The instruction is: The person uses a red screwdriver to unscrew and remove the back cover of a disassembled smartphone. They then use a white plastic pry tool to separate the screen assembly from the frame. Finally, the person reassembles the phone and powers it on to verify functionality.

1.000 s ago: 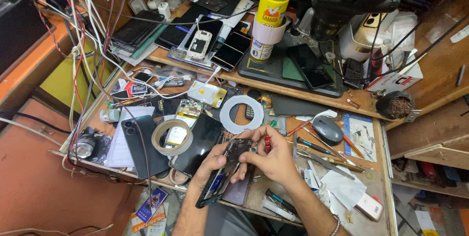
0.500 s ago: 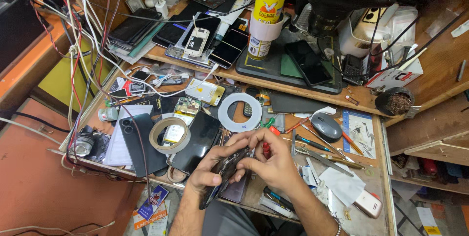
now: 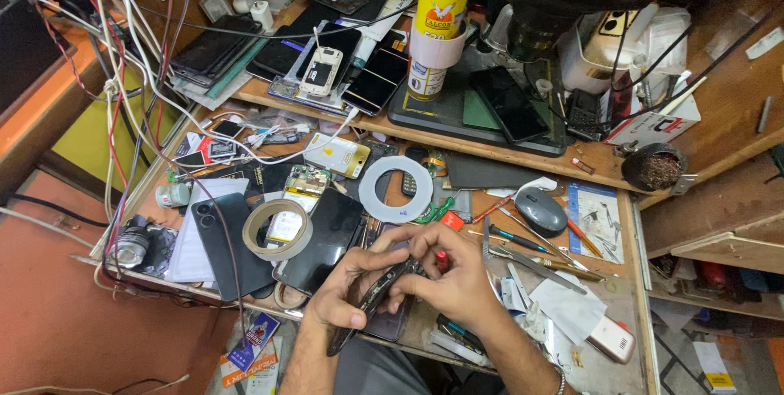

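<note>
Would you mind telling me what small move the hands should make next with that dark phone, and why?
Probably slide the red-handled tool a little further along the dark phone's edge. The left hand grips the phone on edge, tilted, while the right hand pinches the tool against its upper end; whether the tip is seated is hidden by the fingers.

Both hands meet over the front edge of a crowded workbench point(image 3: 572, 358). The left hand point(image 3: 347, 293) grips a dark phone point(image 3: 371, 301) held edge-on and tilted, and the right hand point(image 3: 453, 276) closes on its upper end, with a red-handled tool point(image 3: 442, 262) between the fingers. Just behind the hands lie a white ring point(image 3: 396, 189) and a roll of tape point(image 3: 278, 229) on a black phone point(image 3: 327, 236). To the right a grey mouse point(image 3: 540, 211) rests among screwdrivers. On the shelf behind stands a yellow spray can point(image 3: 439, 15).
</note>
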